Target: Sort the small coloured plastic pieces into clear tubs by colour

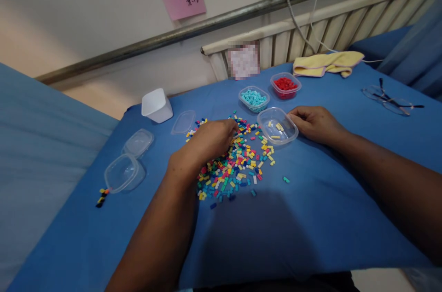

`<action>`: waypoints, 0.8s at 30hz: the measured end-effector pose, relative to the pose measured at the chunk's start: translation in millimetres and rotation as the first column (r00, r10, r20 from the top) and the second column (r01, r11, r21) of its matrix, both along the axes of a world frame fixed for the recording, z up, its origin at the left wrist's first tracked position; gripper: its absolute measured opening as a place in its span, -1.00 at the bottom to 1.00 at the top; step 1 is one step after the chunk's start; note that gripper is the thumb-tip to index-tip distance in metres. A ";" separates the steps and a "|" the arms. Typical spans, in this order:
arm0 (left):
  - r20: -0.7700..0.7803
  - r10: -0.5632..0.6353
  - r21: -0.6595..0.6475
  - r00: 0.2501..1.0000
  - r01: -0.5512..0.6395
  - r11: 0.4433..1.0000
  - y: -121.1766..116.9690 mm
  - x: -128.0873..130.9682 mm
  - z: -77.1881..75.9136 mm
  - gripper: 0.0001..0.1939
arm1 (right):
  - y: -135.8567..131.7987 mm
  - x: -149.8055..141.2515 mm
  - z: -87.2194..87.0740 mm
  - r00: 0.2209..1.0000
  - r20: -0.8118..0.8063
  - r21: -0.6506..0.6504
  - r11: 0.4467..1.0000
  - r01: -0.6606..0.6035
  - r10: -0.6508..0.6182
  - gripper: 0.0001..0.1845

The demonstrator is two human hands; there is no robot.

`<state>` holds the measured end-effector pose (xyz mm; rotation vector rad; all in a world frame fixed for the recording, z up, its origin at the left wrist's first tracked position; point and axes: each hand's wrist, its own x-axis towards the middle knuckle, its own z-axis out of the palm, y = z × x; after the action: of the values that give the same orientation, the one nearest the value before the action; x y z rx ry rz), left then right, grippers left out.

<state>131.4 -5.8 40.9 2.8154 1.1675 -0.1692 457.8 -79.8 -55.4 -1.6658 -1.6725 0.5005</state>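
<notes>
- Blue cloth [331, 218] covers the desk, which bears a loose spread of small multicoloured bricks [241, 160].
- Left hand [216, 137]: lowered over the upper part of the spread, fingers bunched; the fingertips are partly hidden, so whether they grip a brick cannot be told.
- Right hand [314, 124]: closed on the near-right edge of a clear container [267, 134], just beside the spread; the exact finger contact is partly obscured.
- Pale yellow bricks [279, 126] lie inside that container.
- Behind it stand a tub of light-blue bricks [253, 98] and a tub of red bricks [285, 84].
- At left: a white tub [157, 107], a thin clear lid [183, 122] and an open clear tub [120, 174]; part of the spread is concealed by the left hand and forearm.
- Beyond: a yellow cloth [311, 64], glasses [393, 101] and a sheet [244, 61], its content pixelated.
</notes>
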 end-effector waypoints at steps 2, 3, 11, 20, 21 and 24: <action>0.066 -0.006 0.017 0.998 0.004 1.000 0.6 -4.3 6.1 -0.71 | 0.0 -0.3 -0.3 1.000 -0.001 0.001 1.000 -0.001 0.001 -0.66; 0.100 -0.008 0.029 0.995 0.005 1.000 0.4 -7.1 10.1 -0.73 | 0.1 -0.3 -0.6 1.000 -0.003 0.002 1.000 0.000 0.000 -0.65; 0.178 -0.016 0.005 0.984 0.016 1.000 -12.9 -23.8 12.5 -0.71 | 0.9 1.8 -3.3 1.000 0.008 -0.020 1.000 0.006 -0.006 -0.64; 0.070 -0.040 -0.041 0.997 0.043 0.998 -31.9 -19.6 -29.5 -0.70 | -1.0 1.0 -2.9 1.000 -0.002 -0.055 0.998 0.022 -0.022 -0.61; 0.078 -0.030 -0.033 0.997 0.033 0.999 -32.3 -21.3 -30.2 -0.70 | -1.3 0.6 -2.6 1.000 -0.004 -0.056 0.998 0.023 -0.023 -0.61; 0.102 -0.033 -0.015 0.994 0.035 0.999 -32.0 -27.0 -32.7 -0.71 | -1.8 0.4 -2.1 1.000 -0.001 -0.055 0.998 0.009 -0.009 -0.61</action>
<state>104.4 -37.9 8.2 2.7940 1.0920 -0.0379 458.2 -81.6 -57.5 -1.7111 -1.6633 0.5478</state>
